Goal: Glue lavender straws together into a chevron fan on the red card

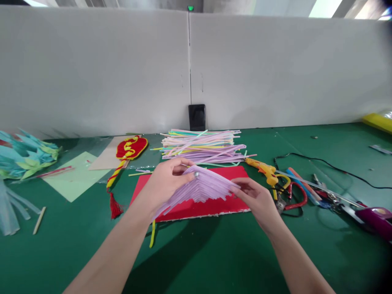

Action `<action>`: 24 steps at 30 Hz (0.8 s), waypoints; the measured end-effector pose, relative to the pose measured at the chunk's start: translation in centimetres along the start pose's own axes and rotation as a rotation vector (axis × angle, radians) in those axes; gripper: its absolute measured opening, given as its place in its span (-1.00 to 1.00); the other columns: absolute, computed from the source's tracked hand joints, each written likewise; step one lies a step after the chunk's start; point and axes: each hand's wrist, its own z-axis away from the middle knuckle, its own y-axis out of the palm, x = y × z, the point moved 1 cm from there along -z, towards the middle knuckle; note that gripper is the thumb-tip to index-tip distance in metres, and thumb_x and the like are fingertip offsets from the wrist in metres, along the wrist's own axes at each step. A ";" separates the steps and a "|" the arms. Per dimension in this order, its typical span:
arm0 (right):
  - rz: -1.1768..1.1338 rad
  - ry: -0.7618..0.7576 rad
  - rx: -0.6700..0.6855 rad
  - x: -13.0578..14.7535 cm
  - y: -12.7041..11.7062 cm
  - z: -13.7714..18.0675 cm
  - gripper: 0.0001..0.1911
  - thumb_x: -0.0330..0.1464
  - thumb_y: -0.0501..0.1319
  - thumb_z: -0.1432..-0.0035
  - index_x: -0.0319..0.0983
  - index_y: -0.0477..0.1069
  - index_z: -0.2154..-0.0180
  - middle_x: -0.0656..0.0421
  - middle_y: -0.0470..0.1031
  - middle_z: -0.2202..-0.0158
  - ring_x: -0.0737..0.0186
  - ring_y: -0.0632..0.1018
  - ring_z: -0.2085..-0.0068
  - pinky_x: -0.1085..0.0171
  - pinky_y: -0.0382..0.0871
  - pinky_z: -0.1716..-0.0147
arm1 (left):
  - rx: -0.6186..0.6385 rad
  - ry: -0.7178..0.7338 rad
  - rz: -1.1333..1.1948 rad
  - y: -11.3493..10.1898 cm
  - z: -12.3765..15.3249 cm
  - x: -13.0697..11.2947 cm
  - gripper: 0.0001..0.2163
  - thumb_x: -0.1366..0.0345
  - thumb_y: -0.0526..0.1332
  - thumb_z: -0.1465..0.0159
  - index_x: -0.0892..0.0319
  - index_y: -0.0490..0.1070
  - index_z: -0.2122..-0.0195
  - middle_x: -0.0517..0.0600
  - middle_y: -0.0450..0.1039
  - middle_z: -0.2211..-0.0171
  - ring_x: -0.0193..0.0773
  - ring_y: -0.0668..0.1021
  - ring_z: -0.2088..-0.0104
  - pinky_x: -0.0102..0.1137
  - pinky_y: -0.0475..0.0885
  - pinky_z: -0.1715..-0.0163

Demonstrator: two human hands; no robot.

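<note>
Between my hands, above a red board (180, 213), is a folded piece made of purple pipe cleaners (203, 185) laid side by side in a V pattern. My left hand (171, 179) pinches it near its top fold, with the thumb on the front. My right hand (252, 196) has its thumb and fingers closed on the right end of the piece. Behind the board lies a pile of loose pipe cleaners (202, 147) in purple, pink, white and yellow. A yellow-green strip (152, 234) sticks out under the board's front left edge.
Right of the board lie a yellow glue gun (263, 168), red-handled scissors (300, 198) and a black cable (330, 163). A red and yellow fan-shaped ornament (131, 148) with a tassel and a green paper sheet (75, 175) are at left. A black box (197, 117) leans on the partition.
</note>
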 end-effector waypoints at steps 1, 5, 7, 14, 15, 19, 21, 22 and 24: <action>-0.039 0.011 0.003 0.0 0.1 0.1 -0.66 -0.19 0.36 0.07 -0.21 0.48 0.24 0.13 0.53 0.33 0.25 0.52 0.37 0.24 0.46 0.35 | -0.013 0.001 0.017 0.1 -0.1 0.0 -0.83 0.35 0.28 -0.10 0.12 0.45 0.26 -0.05 0.55 0.33 -0.26 0.56 0.29 -0.40 0.42 0.28; -0.178 0.034 0.009 0.1 0.7 0.2 -0.53 -0.22 0.37 0.07 -0.17 0.42 0.08 0.17 0.50 0.32 0.31 0.48 0.43 0.26 0.48 0.44 | -0.039 -0.017 0.079 0.6 -0.2 0.3 -0.80 0.34 0.27 -0.10 0.15 0.43 0.22 -0.03 0.54 0.33 -0.24 0.56 0.30 -0.35 0.42 0.25; -0.208 0.026 -0.018 0.0 0.8 0.2 -0.50 -0.23 0.37 0.08 -0.15 0.40 0.04 0.22 0.47 0.38 0.33 0.46 0.45 0.28 0.48 0.45 | -0.010 -0.026 0.070 0.9 -0.2 0.4 -0.79 0.36 0.26 -0.10 0.16 0.43 0.21 -0.02 0.54 0.31 -0.22 0.56 0.28 -0.34 0.42 0.22; -0.110 0.017 -0.152 -0.7 0.5 -0.3 -0.64 -0.19 0.38 0.11 -0.22 0.51 0.24 0.21 0.47 0.46 0.36 0.45 0.46 0.32 0.45 0.44 | 0.055 0.003 0.022 1.7 -0.6 1.1 -0.80 0.39 0.24 -0.10 0.17 0.44 0.21 -0.02 0.53 0.27 -0.21 0.56 0.23 -0.35 0.41 0.20; -0.105 0.018 -0.173 -0.7 0.5 -0.3 -0.65 -0.19 0.39 0.13 -0.22 0.51 0.27 0.20 0.47 0.46 0.35 0.46 0.45 0.32 0.45 0.44 | 0.063 0.006 0.026 1.7 -0.7 1.2 -0.79 0.40 0.24 -0.10 0.17 0.43 0.20 -0.02 0.53 0.26 -0.21 0.56 0.22 -0.35 0.40 0.19; -0.146 0.037 -0.212 -0.6 0.7 -0.3 -0.62 -0.18 0.40 0.16 -0.21 0.52 0.27 0.21 0.48 0.47 0.36 0.46 0.46 0.33 0.44 0.46 | 0.083 0.054 0.030 1.7 -1.0 1.8 -0.75 0.39 0.22 -0.13 0.12 0.43 0.14 -0.04 0.52 0.21 -0.25 0.54 0.17 -0.39 0.38 0.15; -0.154 0.039 -0.218 -0.5 0.8 -0.3 -0.60 -0.18 0.40 0.17 -0.21 0.51 0.26 0.21 0.49 0.48 0.35 0.46 0.47 0.32 0.44 0.47 | 0.079 0.072 0.035 1.6 -1.0 2.0 -0.76 0.37 0.22 -0.15 0.11 0.44 0.13 -0.04 0.52 0.21 -0.26 0.54 0.17 -0.40 0.37 0.16; -0.153 0.039 -0.224 -0.5 0.8 -0.3 -0.60 -0.18 0.41 0.17 -0.22 0.51 0.25 0.21 0.49 0.48 0.35 0.46 0.47 0.32 0.43 0.47 | 0.071 0.073 0.037 1.7 -1.0 2.0 -0.77 0.36 0.21 -0.15 0.11 0.44 0.14 -0.04 0.52 0.22 -0.26 0.54 0.18 -0.40 0.37 0.17; -0.151 0.039 -0.236 -0.5 0.8 -0.3 -0.61 -0.18 0.40 0.17 -0.21 0.51 0.26 0.21 0.50 0.48 0.34 0.47 0.46 0.33 0.43 0.46 | 0.054 0.063 0.036 1.7 -0.9 1.9 -0.77 0.36 0.21 -0.15 0.12 0.44 0.14 -0.04 0.52 0.25 -0.26 0.54 0.22 -0.40 0.37 0.20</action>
